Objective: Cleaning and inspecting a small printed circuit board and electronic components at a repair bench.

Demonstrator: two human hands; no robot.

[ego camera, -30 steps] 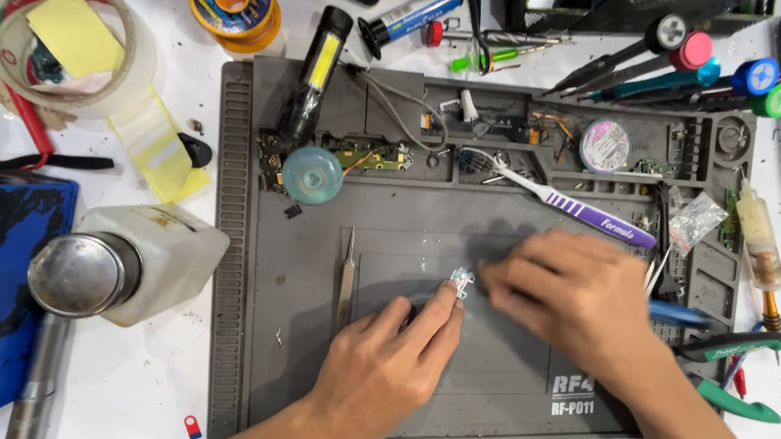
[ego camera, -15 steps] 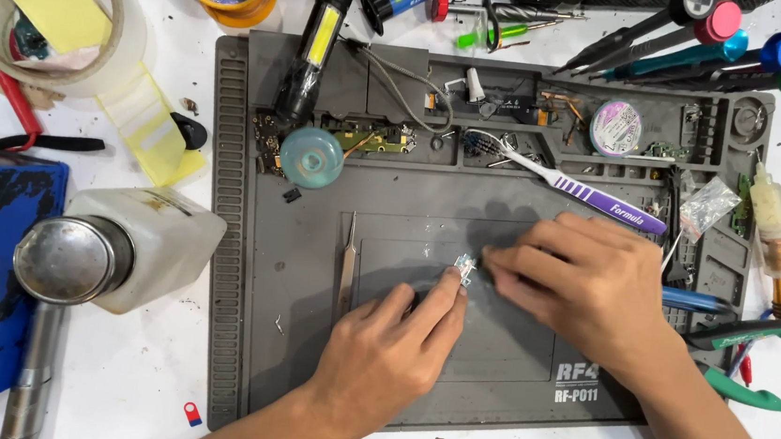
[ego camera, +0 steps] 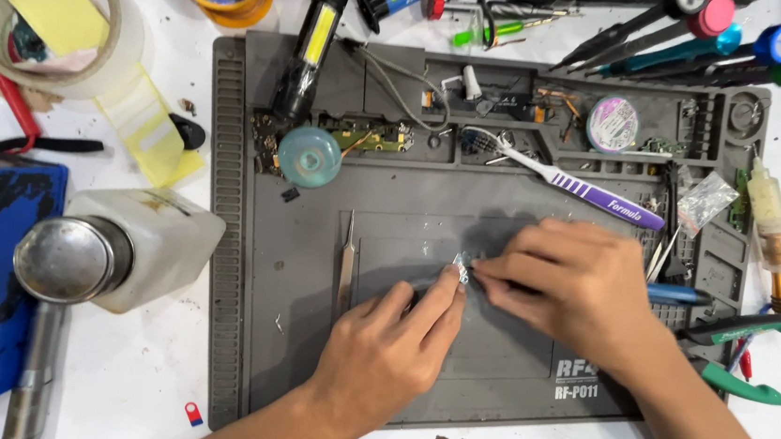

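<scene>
A: Currently, what are the hands doing?
B: Left hand [ego camera: 386, 346] and right hand [ego camera: 573, 283] meet fingertip to fingertip on the grey repair mat [ego camera: 511, 352], both pinching a small silvery component [ego camera: 461, 267] between them.
A: Finger state?
B: Pressed together on both hands, not spread.
A: Nearby items?
B: Tweezers [ego camera: 346, 261] lie just beyond the left fingertips; a purple-handled toothbrush [ego camera: 571, 183] lies above the right knuckles, apart from them.
</scene>
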